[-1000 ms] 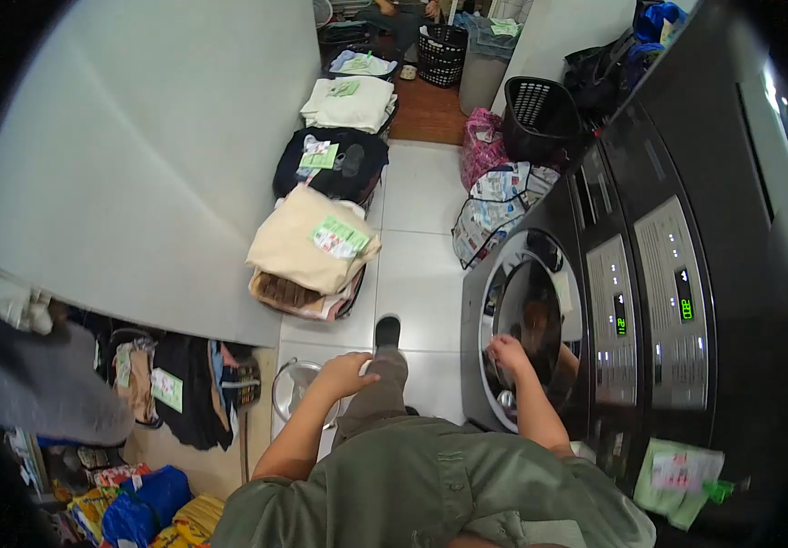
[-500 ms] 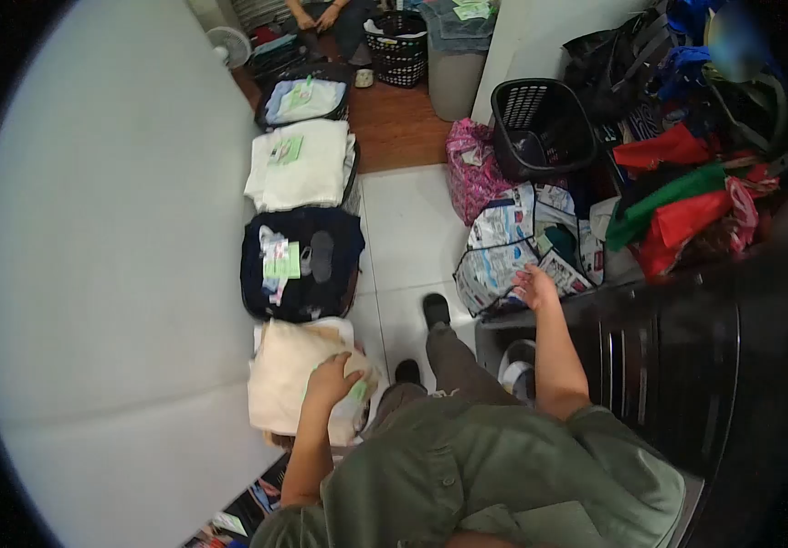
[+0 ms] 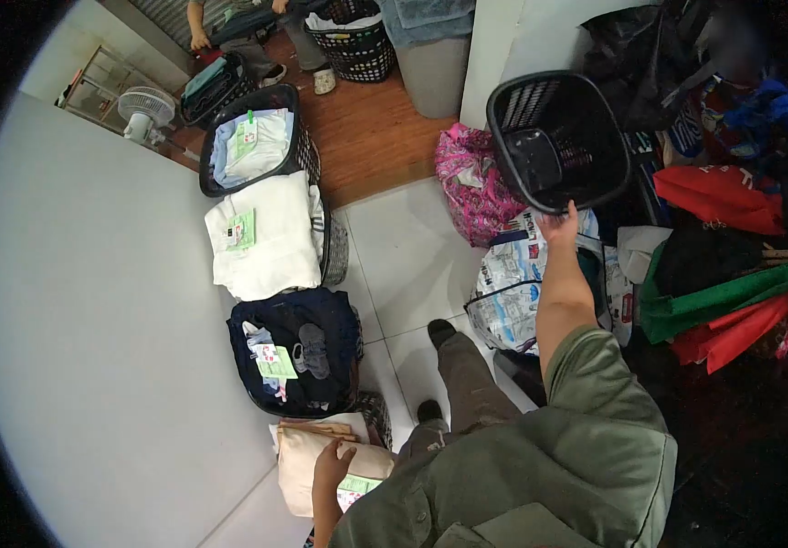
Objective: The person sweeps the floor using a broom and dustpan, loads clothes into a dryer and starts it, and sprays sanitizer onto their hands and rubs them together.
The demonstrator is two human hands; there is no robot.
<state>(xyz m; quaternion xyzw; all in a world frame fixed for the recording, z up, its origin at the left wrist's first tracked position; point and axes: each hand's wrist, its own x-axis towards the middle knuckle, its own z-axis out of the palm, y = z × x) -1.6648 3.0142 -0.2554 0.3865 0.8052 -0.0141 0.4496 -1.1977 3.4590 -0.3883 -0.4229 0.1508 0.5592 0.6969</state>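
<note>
My right hand (image 3: 558, 226) is at the near rim of a black plastic basket (image 3: 501, 137), its fingers curled at the edge. The basket looks nearly empty and leans above a white printed bag (image 3: 511, 265). A pink patterned bag (image 3: 467, 187) touches the basket's left side. Low on the left, my left hand (image 3: 333, 464) hovers over or rests on folded cream cloth (image 3: 298, 466) with a green tag, fingers apart and holding nothing. Beyond it stands a basket of dark clothes (image 3: 275, 365) with grey shoes or socks on top.
Baskets with white cloth (image 3: 266, 242) and light clothes (image 3: 257, 151) line the left wall. A fan (image 3: 145, 108) stands behind. Another person's legs (image 3: 298, 41) show at the top. Red bags (image 3: 718, 196) and a green bag (image 3: 718, 306) lie at right.
The view has moved forward from the machines toward the baskets. My right hand has gone from the machine door, past the printed bag, to the black basket's rim. The other person's hands have moved apart.
</note>
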